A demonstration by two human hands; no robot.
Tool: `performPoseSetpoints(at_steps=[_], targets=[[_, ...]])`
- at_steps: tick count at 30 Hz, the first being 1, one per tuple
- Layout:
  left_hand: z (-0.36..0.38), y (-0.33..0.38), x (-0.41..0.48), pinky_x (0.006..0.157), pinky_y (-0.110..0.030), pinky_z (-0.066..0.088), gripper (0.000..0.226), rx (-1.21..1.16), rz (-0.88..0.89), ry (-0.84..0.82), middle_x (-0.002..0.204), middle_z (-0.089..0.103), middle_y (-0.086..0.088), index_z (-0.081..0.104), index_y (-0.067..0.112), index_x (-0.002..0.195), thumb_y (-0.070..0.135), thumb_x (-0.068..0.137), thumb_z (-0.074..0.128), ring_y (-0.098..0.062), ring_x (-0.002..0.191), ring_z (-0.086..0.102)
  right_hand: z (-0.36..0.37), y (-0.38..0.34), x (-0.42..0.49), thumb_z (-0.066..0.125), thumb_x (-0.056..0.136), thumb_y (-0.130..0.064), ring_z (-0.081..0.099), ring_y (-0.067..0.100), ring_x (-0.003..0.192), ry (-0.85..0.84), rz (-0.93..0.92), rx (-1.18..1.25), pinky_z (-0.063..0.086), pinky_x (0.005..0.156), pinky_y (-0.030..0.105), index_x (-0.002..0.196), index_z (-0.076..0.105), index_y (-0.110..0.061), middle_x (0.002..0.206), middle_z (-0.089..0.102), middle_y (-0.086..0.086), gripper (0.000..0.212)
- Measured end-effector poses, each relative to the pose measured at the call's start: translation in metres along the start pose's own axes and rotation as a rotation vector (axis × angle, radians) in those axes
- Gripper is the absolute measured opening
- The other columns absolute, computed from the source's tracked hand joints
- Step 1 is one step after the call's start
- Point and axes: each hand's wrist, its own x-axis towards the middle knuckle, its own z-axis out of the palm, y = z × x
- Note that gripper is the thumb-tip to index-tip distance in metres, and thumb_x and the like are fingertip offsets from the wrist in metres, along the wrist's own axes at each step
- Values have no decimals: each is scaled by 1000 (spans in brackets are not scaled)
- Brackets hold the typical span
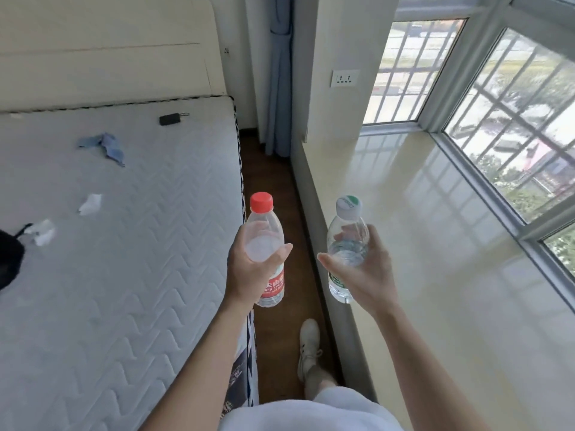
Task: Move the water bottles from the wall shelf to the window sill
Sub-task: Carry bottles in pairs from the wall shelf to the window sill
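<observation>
My left hand [249,272] grips a clear water bottle with a red cap and red label [265,231], held upright over the gap between bed and sill. My right hand [364,272] grips a second clear bottle with a white and green cap [348,241], upright at the sill's near edge. The glossy cream window sill [435,244] stretches to the right under the barred window. The wall shelf is out of view.
A bare white mattress [124,244] fills the left, with a blue cloth [105,147], paper scraps and a small black device on it. A narrow strip of brown floor [280,188] runs between bed and sill; my shoe [308,346] stands there. A curtain hangs in the far corner.
</observation>
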Motion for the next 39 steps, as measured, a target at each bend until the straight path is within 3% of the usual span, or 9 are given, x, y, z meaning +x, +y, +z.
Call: performPoseSetpoints(at_steps=[7, 12, 18, 23, 27, 30, 35, 39], targets=[[26, -1, 113, 76, -8, 38, 50, 57, -16, 46, 105, 49, 33, 42, 58, 105, 51, 66, 73, 0, 100, 56, 24, 11, 124, 86, 62, -43, 69, 12, 90, -73, -11, 28, 59, 81, 42, 112, 57, -24, 99, 68, -7, 61], [59, 10, 213, 76, -9, 37, 52, 82, 5, 38, 103, 52, 30, 46, 55, 100, 30, 76, 84, 16, 100, 51, 28, 11, 235, 83, 60, -46, 68, 8, 88, -90, -25, 32, 54, 76, 28, 111, 57, -25, 98, 68, -9, 61], [81, 28, 308, 78, -9, 39, 50, 73, -7, 73, 106, 51, 28, 46, 51, 105, 36, 74, 83, 0, 100, 55, 41, 14, 339, 90, 66, -31, 67, 4, 85, -69, -40, 10, 54, 76, 28, 108, 57, -25, 95, 68, -10, 53], [84, 25, 364, 86, -18, 45, 55, 36, -32, 109, 108, 54, 24, 48, 46, 112, 47, 65, 75, -5, 103, 57, 64, 20, 395, 87, 64, -40, 68, 9, 88, -119, -17, 23, 57, 79, 36, 108, 57, -29, 95, 68, -10, 54], [81, 20, 410, 79, -13, 43, 51, 17, -47, 113, 105, 57, 20, 49, 46, 107, 42, 67, 80, -3, 101, 58, 87, 21, 437, 90, 67, -30, 66, 5, 87, -138, -19, 21, 52, 77, 28, 107, 57, -27, 94, 68, -10, 51], [78, 14, 451, 77, -11, 43, 50, -5, -64, 117, 105, 58, 19, 50, 46, 106, 44, 63, 76, -1, 99, 59, 107, 24, 471, 90, 68, -30, 67, 8, 89, -143, -6, 26, 55, 80, 32, 107, 58, -28, 95, 69, -10, 51], [73, 2, 539, 87, -20, 45, 63, -10, -63, 99, 108, 54, 25, 47, 40, 120, 43, 66, 79, -3, 102, 57, 147, 24, 540, 91, 67, -28, 68, 8, 90, -110, 14, 37, 55, 79, 30, 108, 59, -26, 97, 70, -8, 52], [67, 2, 620, 91, -20, 41, 60, 45, -26, 52, 107, 47, 33, 43, 45, 119, 29, 77, 82, 5, 99, 54, 180, 17, 600, 91, 68, -28, 67, 6, 92, -72, 38, 32, 52, 78, 21, 112, 58, -24, 101, 69, -8, 55]])
